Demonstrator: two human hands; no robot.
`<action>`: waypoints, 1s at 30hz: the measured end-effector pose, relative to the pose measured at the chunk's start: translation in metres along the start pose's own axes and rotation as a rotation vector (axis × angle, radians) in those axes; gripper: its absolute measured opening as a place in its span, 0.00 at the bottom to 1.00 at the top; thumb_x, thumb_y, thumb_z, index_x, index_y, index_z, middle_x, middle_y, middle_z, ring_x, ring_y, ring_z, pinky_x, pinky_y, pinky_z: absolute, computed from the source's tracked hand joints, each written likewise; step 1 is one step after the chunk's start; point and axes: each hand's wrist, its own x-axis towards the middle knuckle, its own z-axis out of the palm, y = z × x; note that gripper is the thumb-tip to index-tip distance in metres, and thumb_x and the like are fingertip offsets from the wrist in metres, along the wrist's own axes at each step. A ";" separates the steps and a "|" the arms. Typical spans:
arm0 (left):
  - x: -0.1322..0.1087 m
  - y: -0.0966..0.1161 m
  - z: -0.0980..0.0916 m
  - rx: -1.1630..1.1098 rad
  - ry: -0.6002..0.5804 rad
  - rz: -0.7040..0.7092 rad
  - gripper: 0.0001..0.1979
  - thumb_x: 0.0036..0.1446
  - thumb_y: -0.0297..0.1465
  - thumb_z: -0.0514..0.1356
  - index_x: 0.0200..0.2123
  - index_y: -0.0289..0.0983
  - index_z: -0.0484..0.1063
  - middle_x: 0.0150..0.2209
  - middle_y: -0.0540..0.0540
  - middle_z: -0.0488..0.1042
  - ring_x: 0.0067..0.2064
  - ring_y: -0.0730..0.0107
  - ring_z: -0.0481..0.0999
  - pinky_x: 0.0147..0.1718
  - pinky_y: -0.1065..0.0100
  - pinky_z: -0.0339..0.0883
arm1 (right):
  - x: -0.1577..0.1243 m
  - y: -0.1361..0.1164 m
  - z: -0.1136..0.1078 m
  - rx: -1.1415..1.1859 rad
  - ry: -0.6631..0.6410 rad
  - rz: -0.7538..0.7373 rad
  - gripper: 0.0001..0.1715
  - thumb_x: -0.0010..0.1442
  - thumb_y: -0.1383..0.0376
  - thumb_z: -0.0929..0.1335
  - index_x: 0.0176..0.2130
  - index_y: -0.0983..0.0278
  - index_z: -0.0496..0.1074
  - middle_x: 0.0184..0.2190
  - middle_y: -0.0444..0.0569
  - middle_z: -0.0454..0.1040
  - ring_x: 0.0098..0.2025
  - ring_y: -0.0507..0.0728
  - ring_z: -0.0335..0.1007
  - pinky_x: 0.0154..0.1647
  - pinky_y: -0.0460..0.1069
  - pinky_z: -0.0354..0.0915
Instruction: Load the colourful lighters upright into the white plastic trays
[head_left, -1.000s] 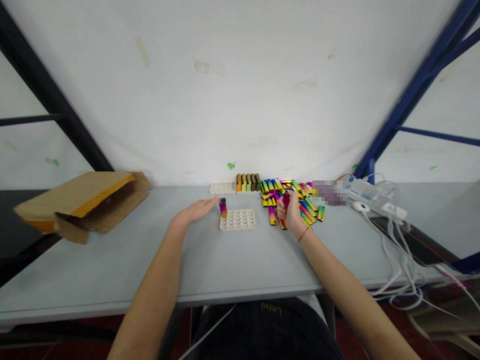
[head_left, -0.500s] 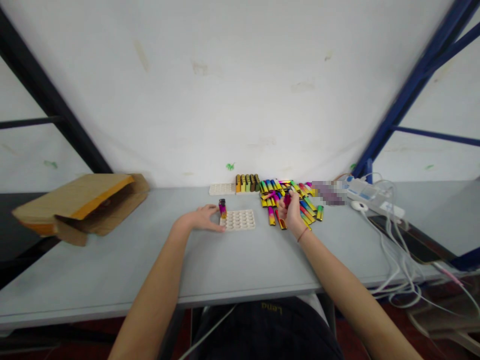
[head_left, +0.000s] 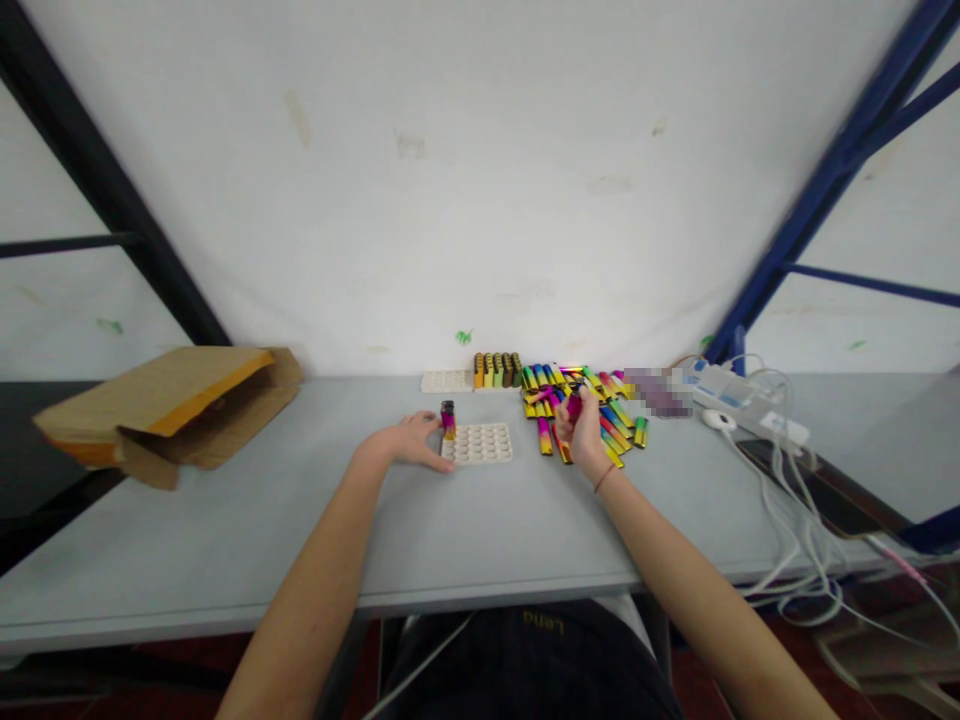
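Note:
My left hand rests at the left end of a white tray with rows of round holes, thumb and fingers apart; its thumb is by the near corner. One purple-and-orange lighter with a dark top stands upright in the tray's far left corner. My right hand is closed round a purple-pink lighter, held over a pile of shiny multicoloured lighters. Part of that pile is hidden behind the hand.
Against the wall stand a second holed tray and a block of upright lighters. An open cardboard box lies at the left. To the right are a power strip, tangled white cables and a dark flat device.
The view has shifted slightly. Both hands, the tray and the lighter in the right hand keep nearly the same places.

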 end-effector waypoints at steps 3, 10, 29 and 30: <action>0.001 0.002 0.002 -0.003 0.009 0.011 0.59 0.35 0.62 0.63 0.68 0.39 0.58 0.71 0.35 0.53 0.69 0.39 0.53 0.64 0.52 0.52 | -0.004 0.002 0.002 0.007 -0.055 0.016 0.40 0.53 0.29 0.57 0.18 0.59 0.52 0.11 0.37 0.45 0.13 0.47 0.37 0.13 0.45 0.38; 0.004 0.012 0.007 -0.045 0.062 0.079 0.56 0.38 0.61 0.62 0.66 0.36 0.60 0.70 0.33 0.55 0.69 0.41 0.55 0.65 0.53 0.52 | -0.010 0.004 0.008 0.000 -0.165 0.039 0.41 0.54 0.27 0.55 0.19 0.59 0.55 0.13 0.39 0.49 0.14 0.48 0.42 0.12 0.45 0.42; 0.005 0.024 0.011 -0.049 0.101 0.111 0.55 0.42 0.62 0.61 0.66 0.33 0.60 0.69 0.31 0.55 0.67 0.40 0.56 0.64 0.53 0.53 | -0.013 0.015 0.009 -0.166 -0.230 -0.065 0.20 0.59 0.46 0.63 0.31 0.59 0.58 0.18 0.37 0.59 0.18 0.49 0.50 0.17 0.44 0.46; 0.006 0.026 0.012 -0.043 0.106 0.118 0.55 0.42 0.62 0.61 0.66 0.33 0.60 0.69 0.31 0.55 0.67 0.40 0.56 0.64 0.53 0.53 | -0.014 0.016 0.010 -0.211 -0.241 -0.108 0.16 0.59 0.51 0.64 0.33 0.59 0.57 0.20 0.37 0.60 0.20 0.50 0.53 0.19 0.44 0.50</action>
